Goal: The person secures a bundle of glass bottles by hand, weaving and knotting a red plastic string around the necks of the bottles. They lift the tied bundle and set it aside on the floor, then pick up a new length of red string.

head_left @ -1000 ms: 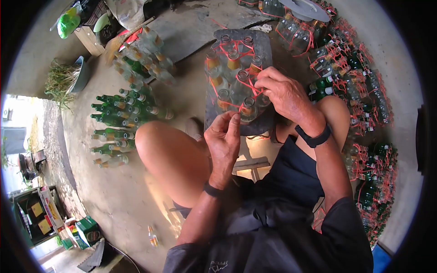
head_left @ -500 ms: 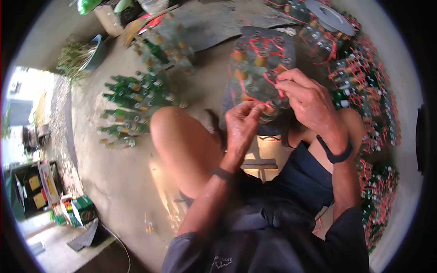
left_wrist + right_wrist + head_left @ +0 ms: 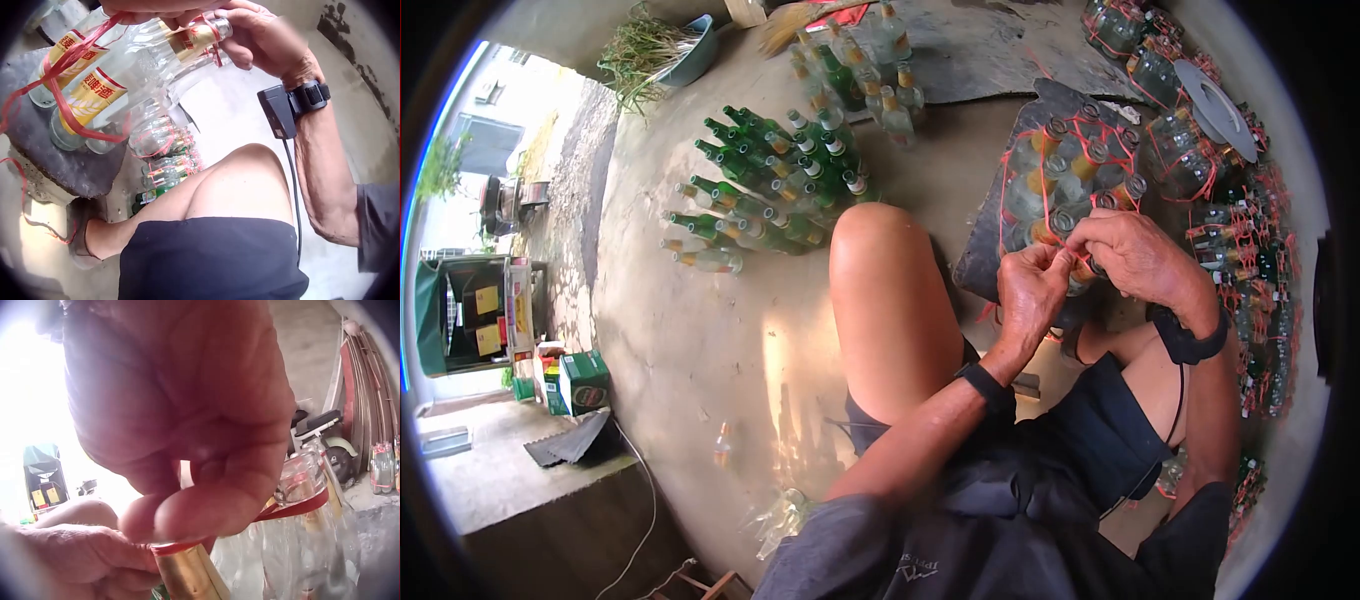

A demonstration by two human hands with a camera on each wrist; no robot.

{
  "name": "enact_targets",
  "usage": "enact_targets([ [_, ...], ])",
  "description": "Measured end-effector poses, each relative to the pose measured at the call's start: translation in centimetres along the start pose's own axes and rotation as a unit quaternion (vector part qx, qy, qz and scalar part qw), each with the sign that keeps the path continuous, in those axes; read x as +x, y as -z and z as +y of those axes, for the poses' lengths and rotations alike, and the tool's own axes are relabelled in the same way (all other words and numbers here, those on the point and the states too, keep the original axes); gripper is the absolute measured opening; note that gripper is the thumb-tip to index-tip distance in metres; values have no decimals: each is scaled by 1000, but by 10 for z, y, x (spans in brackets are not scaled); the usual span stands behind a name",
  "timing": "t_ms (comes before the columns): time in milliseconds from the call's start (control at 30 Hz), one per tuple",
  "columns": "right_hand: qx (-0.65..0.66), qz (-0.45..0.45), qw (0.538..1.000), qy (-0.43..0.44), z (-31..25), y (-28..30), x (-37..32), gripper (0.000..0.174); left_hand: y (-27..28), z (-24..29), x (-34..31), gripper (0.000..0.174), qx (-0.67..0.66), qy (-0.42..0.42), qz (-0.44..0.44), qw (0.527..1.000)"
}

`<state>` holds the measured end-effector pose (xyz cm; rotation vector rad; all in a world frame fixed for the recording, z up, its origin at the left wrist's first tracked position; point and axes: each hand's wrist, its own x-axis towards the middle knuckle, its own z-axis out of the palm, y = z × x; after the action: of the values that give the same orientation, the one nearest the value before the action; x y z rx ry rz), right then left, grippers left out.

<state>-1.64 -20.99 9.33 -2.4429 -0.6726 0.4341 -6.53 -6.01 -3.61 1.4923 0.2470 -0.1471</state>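
Observation:
A cluster of clear glass bottles [image 3: 1043, 180] with gold neck labels stands on a dark slab [image 3: 980, 255]. Red plastic twine [image 3: 55, 72] runs round the bottles and between their necks. At the nearest bottle's neck, my left hand [image 3: 1032, 292] pinches the twine between thumb and forefinger. My right hand [image 3: 1145, 258] is right beside it, thumb and fingertips together on the twine over the same bottle. The right wrist view shows those fingertips just above a gold bottle neck [image 3: 190, 575], with a red strand [image 3: 297, 508] stretching to the neighbouring bottles. The bottle's mouth is hidden there by the fingers.
Loose green bottles [image 3: 750, 155] stand on the floor to the left, more clear ones [image 3: 895, 115] behind them. Many twine-tied bundles [image 3: 1250, 270] line the right wall, a grey lid [image 3: 1215, 110] on one. My bare knee [image 3: 880, 235] rises left of the slab.
The head view has turned left, so the scene sits farther right. My right hand has come down and in from a bottle farther back, and now meets my left hand at the nearest neck.

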Motion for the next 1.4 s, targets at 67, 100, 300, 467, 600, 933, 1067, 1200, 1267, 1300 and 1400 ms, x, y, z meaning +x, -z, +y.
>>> enact_targets([
  [67,31,-79,990,-113,-18,12,3,22,0,1,1,27,1,3,3,1000],
  [100,29,-80,990,-114,-17,12,4,22,0,1,1,30,4,6,5,1000],
  [300,-31,-141,985,-93,-9,17,13,20,-5,-7,1,32,-32,-18,15,999],
  [467,-154,-150,974,75,5,19,15,20,-3,-2,0,32,-40,-9,12,999],
  [600,-149,-149,977,29,-7,23,14,17,3,4,-1,34,-30,17,-12,999],
  [933,-270,-144,951,48,-14,24,19,10,8,6,0,39,-44,2,-16,999],
  [1067,-294,-114,946,81,-15,28,18,8,14,13,-3,42,-52,28,-53,997],
  [1200,-273,-120,947,116,-12,32,19,11,16,11,-2,43,-42,28,-64,997],
  [1267,-270,-124,948,118,-9,35,21,11,15,10,-1,43,-42,32,-70,996],
  [1300,-249,-106,953,138,-5,36,20,11,13,11,-2,40,-53,20,-57,997],
  [1400,-189,-86,965,158,3,43,18,12,13,13,-3,38,-57,16,-48,997],
])
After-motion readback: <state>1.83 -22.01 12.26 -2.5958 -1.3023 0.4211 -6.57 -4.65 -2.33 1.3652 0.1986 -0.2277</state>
